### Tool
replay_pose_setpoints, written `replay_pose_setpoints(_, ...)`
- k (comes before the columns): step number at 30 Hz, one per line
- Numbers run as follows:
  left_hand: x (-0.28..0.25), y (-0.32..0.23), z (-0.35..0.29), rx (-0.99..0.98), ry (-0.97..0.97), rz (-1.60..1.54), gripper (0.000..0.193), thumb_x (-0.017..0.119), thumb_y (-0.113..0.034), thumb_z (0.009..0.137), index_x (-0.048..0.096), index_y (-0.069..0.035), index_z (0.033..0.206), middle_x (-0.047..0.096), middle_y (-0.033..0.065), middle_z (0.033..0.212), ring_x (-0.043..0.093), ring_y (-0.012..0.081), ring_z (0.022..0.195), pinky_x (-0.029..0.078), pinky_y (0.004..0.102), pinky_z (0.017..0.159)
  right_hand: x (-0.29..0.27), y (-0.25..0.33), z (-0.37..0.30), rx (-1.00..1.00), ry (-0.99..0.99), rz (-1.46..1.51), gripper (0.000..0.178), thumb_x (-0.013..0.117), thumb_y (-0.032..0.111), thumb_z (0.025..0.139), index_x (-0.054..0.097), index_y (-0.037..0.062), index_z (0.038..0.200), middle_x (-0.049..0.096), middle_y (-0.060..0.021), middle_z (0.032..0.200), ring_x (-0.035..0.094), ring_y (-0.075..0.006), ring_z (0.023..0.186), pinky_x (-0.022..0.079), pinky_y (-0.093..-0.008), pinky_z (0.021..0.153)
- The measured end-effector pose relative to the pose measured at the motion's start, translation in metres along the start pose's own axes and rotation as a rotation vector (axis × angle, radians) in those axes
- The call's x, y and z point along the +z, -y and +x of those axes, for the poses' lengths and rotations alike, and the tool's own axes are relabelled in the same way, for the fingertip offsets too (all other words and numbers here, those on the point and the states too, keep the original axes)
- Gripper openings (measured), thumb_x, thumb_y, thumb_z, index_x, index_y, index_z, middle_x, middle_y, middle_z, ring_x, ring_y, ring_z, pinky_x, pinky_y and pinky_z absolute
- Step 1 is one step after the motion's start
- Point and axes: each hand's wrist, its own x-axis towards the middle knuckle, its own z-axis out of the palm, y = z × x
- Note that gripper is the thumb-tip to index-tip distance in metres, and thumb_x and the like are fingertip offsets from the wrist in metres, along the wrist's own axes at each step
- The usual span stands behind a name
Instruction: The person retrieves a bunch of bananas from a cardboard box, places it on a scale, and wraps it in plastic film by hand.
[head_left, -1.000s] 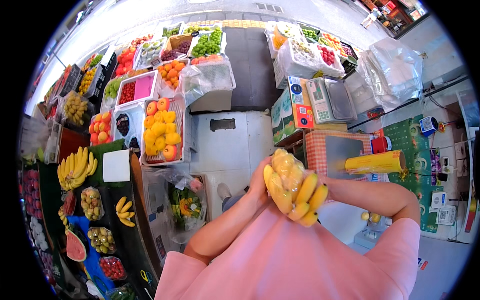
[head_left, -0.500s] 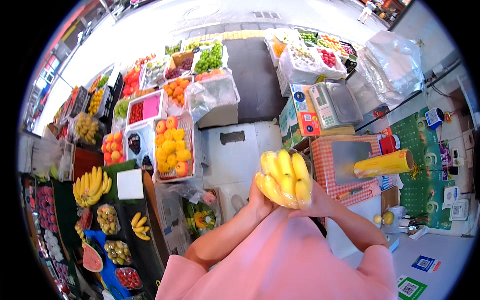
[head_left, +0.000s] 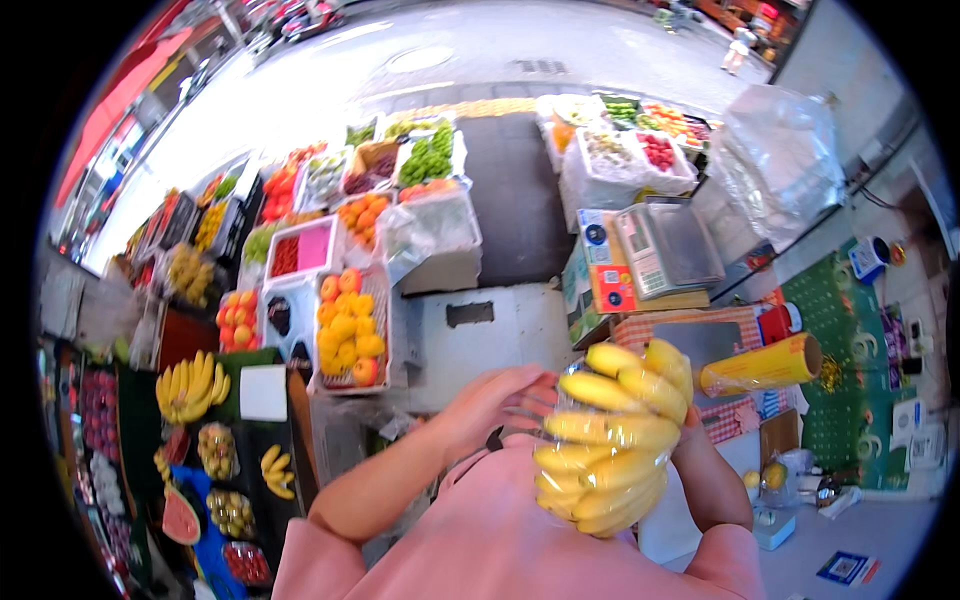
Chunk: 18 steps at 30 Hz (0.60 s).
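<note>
A large bunch of yellow bananas (head_left: 612, 435) in shiny clear film is held up in front of my chest. My right hand (head_left: 688, 428) grips it from the right side; most of its fingers are hidden behind the fruit. My left hand (head_left: 500, 402) is at the bunch's left edge, fingers stretched out and spread. Whether its fingertips touch the film I cannot tell. To the right of the bunch, a yellow roll of film (head_left: 760, 365) lies at an angle on the counter, over a grey metal plate (head_left: 697, 341).
A scale (head_left: 668, 248) stands beyond the counter's far end. Crates of fruit, among them yellow mangoes (head_left: 348, 330), line the left side. More bananas (head_left: 190, 388) lie at the left beside a white card (head_left: 263, 392). Clear plastic bags (head_left: 775, 160) hang at the far right.
The bananas have come nearer, swung right and turned, their stacked rows now showing. My left hand has let go and moved off to the left; my right hand still holds the bunch.
</note>
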Motion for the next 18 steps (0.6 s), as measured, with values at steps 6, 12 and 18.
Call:
replay_pose_setpoints(6,-0.005,-0.016,0.003,-0.160,0.147,-0.010,0.039,0.056,-0.018,0.083,0.061,0.002,0.116,0.066,0.0055,0.094,0.062,0.0099,0.079,0.050,0.0232,0.064,-0.006,-0.009,0.001,0.147,0.258,0.084,0.125,0.091,0.043,0.059,0.020,0.0023,0.152,0.021,-0.0181,0.158,0.027,-0.0320,0.145,0.022,-0.0453,0.118)
replay_pose_setpoints(12,-0.003,-0.020,0.002,0.020,0.094,0.061,0.019,0.060,-0.015,0.094,0.065,0.001,0.104,0.064,0.0017,0.087,0.058,0.0081,0.074,0.046,0.0225,0.064,-0.021,-0.012,0.009,0.233,0.223,0.155,0.113,0.085,0.046,0.069,0.020,0.0058,0.153,0.023,-0.0198,0.157,0.028,-0.0354,0.144,0.022,-0.0492,0.118)
replay_pose_setpoints(18,0.012,-0.046,-0.017,0.493,-0.178,0.263,0.018,0.057,-0.017,0.099,0.064,0.000,0.097,0.062,0.0017,0.085,0.057,0.0075,0.072,0.047,0.0228,0.064,0.009,-0.016,0.005,0.216,-0.122,0.222,0.081,0.068,0.044,0.086,0.032,0.0094,0.149,0.037,-0.0197,0.149,0.037,-0.0337,0.139,0.027,-0.0484,0.117)
